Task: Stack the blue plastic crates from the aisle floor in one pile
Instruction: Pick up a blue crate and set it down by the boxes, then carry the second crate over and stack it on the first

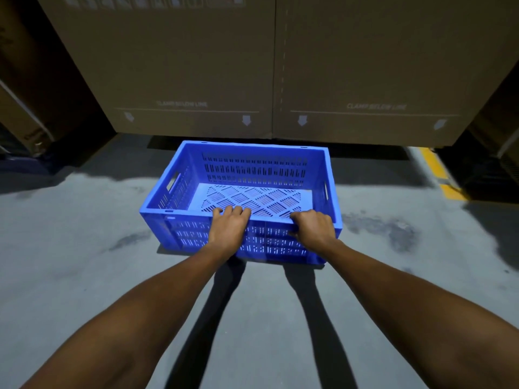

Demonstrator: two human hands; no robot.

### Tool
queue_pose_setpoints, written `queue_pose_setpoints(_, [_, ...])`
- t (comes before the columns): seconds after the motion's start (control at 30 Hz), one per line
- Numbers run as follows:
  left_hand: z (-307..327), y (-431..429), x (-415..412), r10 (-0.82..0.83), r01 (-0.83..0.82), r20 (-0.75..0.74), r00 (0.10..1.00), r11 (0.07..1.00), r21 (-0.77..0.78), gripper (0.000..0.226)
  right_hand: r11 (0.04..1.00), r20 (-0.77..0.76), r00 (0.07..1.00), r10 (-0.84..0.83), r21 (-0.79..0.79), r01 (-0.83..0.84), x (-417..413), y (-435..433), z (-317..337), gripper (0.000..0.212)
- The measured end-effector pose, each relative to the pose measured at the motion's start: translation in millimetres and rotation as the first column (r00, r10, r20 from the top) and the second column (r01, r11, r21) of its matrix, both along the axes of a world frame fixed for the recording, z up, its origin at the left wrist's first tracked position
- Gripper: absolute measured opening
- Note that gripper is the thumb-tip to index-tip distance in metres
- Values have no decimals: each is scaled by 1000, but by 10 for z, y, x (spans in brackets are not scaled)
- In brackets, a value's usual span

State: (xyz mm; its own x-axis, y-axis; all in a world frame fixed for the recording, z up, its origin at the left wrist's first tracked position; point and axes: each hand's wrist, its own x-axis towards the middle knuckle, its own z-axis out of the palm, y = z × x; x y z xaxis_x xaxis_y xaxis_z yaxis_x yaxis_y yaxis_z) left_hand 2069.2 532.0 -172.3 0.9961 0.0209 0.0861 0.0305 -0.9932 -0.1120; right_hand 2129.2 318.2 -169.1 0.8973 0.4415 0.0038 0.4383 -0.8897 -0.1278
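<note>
Tall cardboard boxes (275, 66) wall off the far side just behind the blue crate (241, 175), while bare floor (70, 248) lies open on its left, right and near sides, apparently unobstructed in the dim corners.

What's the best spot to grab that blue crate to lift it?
Probably the handle slots in the two short end walls of the blue crate, one hand reaching in from each side. The left slot and right slot sit just under the rim. Right now the left hand and right hand grip the near long rim instead, which looks less balanced.
</note>
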Motion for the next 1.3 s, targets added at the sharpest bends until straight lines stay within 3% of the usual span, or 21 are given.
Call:
queue_pose_setpoints(0.53, [-4, -4, 36, 17, -17, -64, 998, 1000, -12, 38, 1000, -48, 999, -12, -23, 11, -26, -17, 70, 13])
queue_pose_setpoints(0.6, [72, 2, 42, -5, 1, -128, 992, 1000, -29, 37, 1000, -118, 993, -4, -20, 2, -20, -7, 140, 22])
queue_pose_setpoints(0.7, [415, 0, -29, -62, 50, -174, 983, 996, -67, 58, 999, -159, 986, 51, 9, -50, -73, -12, 487, 62])
queue_pose_setpoints(0.77, [866, 4, -108, -70, 58, -137, 988, 994, -94, 66, 997, -131, 989, 62, 45, -56, -122, -4, 929, 77])
queue_pose_setpoints(0.9, [2222, 9, -225, -57, 47, -62, 996, 986, -158, 68, 989, -68, 996, 61, 137, -51, -186, 13, 2242, 88])
queue_pose_setpoints(1.3, [7417, -503, -667, 9, 73, 343, 939, 971, -226, 66, 919, 257, 964, 61, 363, -155, -679, -406, 7318, 90])
